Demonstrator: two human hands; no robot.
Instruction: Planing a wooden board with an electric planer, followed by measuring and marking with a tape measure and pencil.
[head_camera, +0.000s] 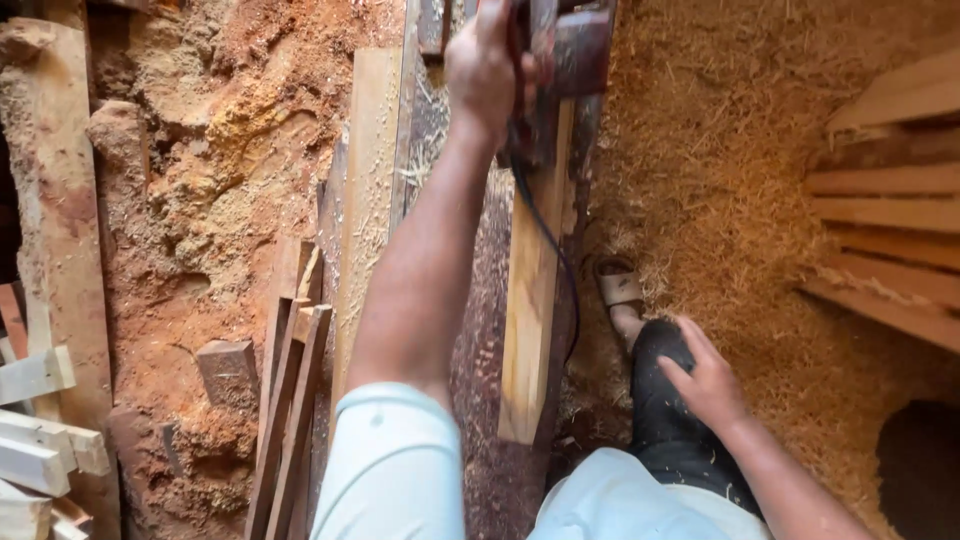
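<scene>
Right hand: right hand (708, 378) rests flat, fingers apart, on the person's dark-trousered knee (668, 420), holding nothing.
Plank: long pale plank (530, 300) runs lengthwise away from the body, just left of that knee.
Left hand: left hand (487, 62), arm outstretched, is clamped on the electric planer (565, 60) at the plank's far end.
Surroundings: wood shavings (720, 170) heaped at right.

- Warm, fairly bright daylight falls evenly over the scene, strongest on the sawdust (730, 150) at upper right.
- Shadows stay soft; the darkest patches sit at the lower right corner and far left edge.
- No glare shows.
- Focus is slightly soft overall (the top edge blurs most).
- Straight boards (890, 200) bow a little toward the edges.
</scene>
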